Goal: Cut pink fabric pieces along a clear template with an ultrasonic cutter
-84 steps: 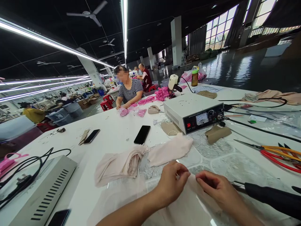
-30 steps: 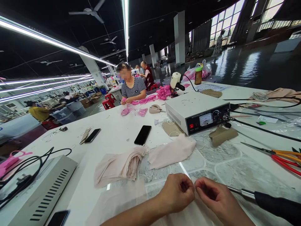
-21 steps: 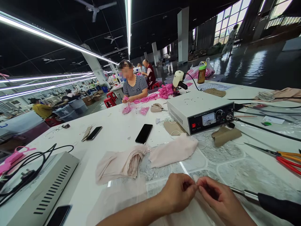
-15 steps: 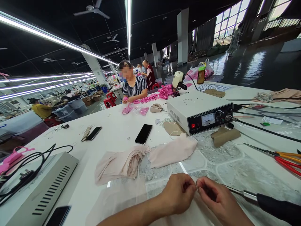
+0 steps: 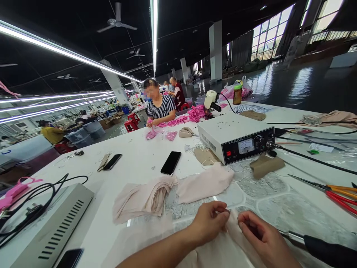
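Fabric (image 5: 236, 240), pale and thin, is lying on the near side of the counter (image 5: 136, 158), its upper edge rising between two bare hands. The left hand (image 5: 209, 223) is pinching that edge, its grip closed on the material between thumb and fingers. The right hand (image 5: 263, 234) is grasping it just beside, thumb and forefinger pressing together. A small gap is separating the two sets of fingertips. A black-handled tool (image 5: 325, 247) is lying near the right wrist, its metal end partly hiding behind that hand. Beyond the hands, a folded stack of pale cloth (image 5: 143, 201) is resting next to a single flat piece (image 5: 206, 184). A black phone (image 5: 171, 162) is lying farther back, and a control box (image 5: 228, 132) is standing right of it. Across the counter, a person in a striped top (image 5: 163, 108) is handling pink material (image 5: 151, 134).
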A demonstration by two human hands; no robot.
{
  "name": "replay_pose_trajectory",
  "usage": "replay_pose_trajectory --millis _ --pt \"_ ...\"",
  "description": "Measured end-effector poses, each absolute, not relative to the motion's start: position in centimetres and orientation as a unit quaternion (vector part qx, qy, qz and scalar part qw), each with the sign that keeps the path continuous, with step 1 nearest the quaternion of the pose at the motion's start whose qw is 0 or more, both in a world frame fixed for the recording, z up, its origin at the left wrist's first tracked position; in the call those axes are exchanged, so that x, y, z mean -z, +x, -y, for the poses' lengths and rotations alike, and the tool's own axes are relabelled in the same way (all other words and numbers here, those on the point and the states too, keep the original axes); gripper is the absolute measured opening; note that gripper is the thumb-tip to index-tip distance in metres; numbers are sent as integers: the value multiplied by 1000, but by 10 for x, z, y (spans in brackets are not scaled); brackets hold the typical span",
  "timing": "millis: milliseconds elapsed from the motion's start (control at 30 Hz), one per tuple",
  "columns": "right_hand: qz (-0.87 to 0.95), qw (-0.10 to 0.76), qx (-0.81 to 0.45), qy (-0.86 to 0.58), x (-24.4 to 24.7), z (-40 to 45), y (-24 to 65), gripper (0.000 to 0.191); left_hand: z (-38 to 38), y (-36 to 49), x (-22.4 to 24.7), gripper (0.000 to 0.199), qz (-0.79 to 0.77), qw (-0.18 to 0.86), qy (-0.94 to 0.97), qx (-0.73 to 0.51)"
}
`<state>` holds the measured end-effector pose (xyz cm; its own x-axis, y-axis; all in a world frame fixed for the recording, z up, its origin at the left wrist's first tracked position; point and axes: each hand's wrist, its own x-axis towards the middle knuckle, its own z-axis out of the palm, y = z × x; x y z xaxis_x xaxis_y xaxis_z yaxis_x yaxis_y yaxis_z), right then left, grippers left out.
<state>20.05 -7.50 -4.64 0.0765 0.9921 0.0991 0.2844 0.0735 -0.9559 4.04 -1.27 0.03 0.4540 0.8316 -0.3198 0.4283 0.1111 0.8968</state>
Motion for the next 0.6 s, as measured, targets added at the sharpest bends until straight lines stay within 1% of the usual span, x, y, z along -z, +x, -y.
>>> replay_pose_trajectory --millis 100,200,333,467,533,600 --pt "553 481 -360 -577 38 77 199 35 6 48 5 38 -477 571 651 -151" --pt "544 484 -334 -599 33 79 201 33 0 54 10 34 -479 529 683 -157" --pt "547 480 -290 -622 39 86 211 34 0 50 9 41 -469 407 760 -193" --pt "634 463 -169 -596 52 97 223 30 11 30 3 46 -369 278 869 -179" --pt "669 445 -102 -587 54 102 227 27 20 19 1 43 -314 221 911 -151" --pt "694 425 -34 -580 53 107 229 24 28 11 -1 35 -281 168 936 -128"
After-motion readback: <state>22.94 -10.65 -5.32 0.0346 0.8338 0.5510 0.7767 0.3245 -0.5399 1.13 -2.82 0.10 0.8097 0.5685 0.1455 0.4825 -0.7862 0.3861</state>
